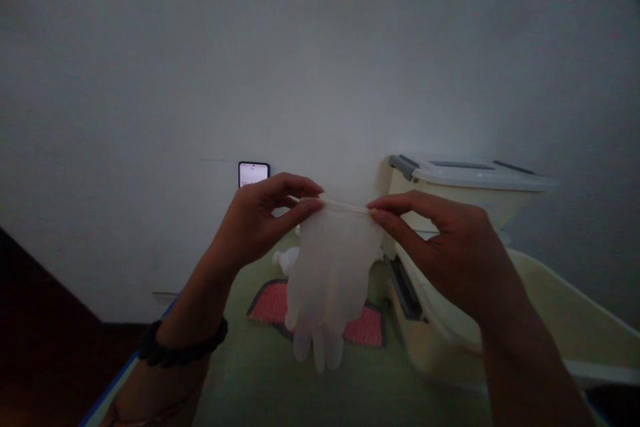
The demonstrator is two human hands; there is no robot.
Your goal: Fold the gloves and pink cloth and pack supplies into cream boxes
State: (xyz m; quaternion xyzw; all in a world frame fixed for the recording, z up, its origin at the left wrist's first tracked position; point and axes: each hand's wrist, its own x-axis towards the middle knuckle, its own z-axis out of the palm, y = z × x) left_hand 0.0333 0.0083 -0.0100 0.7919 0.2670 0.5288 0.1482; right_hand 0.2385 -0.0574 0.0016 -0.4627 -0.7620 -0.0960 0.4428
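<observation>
A translucent white glove (330, 273) hangs fingers-down in front of me, held up by its cuff. My left hand (260, 217) pinches the left side of the cuff between thumb and fingers. My right hand (445, 247) pinches the right side, and the cuff is stretched between the two hands. A dark bead bracelet (183, 347) sits on my left wrist. Below the glove lies a pink mat with a dark border (273, 303) on a pale green surface (280, 380).
A lit phone (253, 173) leans upright against the pale wall. Cream plastic tubs with a grey-latched lid (470, 177) stand at the right, an open tub (575, 320) nearer me. Another small white object (286, 259) lies behind the glove. The green surface has a blue edge (113, 383) at left.
</observation>
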